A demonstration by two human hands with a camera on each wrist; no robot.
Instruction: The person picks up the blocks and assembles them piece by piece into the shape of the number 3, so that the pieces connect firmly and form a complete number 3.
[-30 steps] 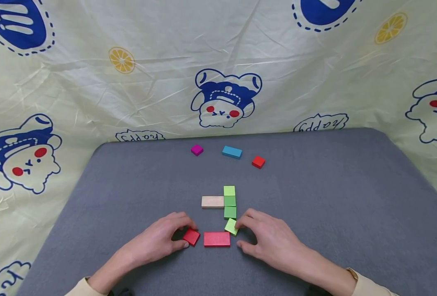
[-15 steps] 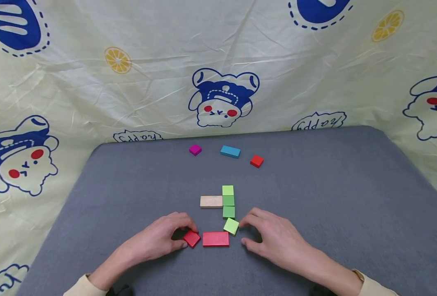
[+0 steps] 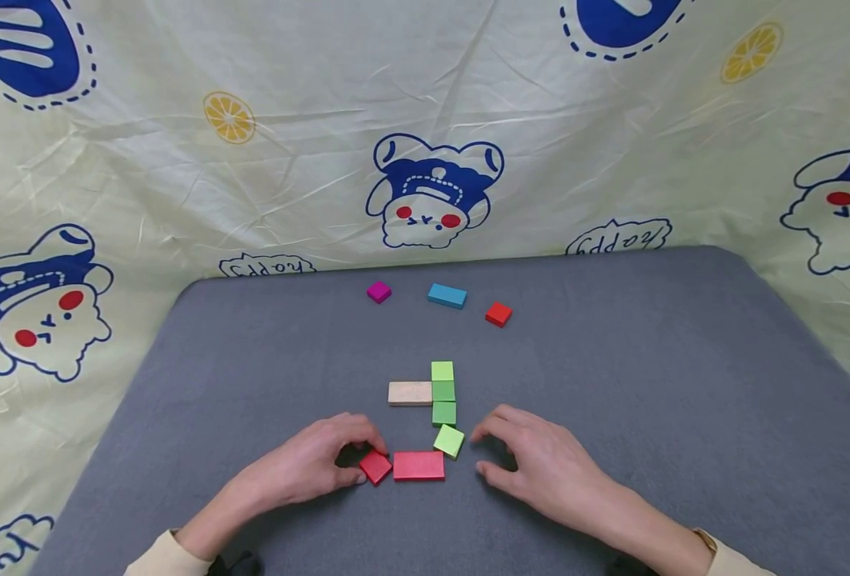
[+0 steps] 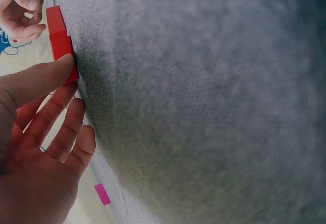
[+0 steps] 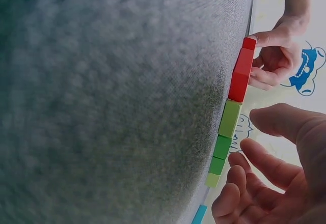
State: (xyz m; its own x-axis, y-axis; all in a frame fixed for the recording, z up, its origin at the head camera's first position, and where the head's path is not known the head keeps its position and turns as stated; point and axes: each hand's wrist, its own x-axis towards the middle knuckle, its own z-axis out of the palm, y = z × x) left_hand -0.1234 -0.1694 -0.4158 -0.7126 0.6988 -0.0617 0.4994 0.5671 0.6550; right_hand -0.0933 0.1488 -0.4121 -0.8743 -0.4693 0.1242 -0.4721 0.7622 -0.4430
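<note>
Left hand pinching small red square block between thumb and fingertips, block touching red rectangular block on its far side, right hand loosely curled, empty, just beside tilted light green block

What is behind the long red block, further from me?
Beyond the long red block a tilted light green block touches its far right corner, then a green column with a beige block. Nothing there is covered.

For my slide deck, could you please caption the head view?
Left hand pinches a small red block beside a red rectangle; right hand hovers open near a tilted green block.
</note>
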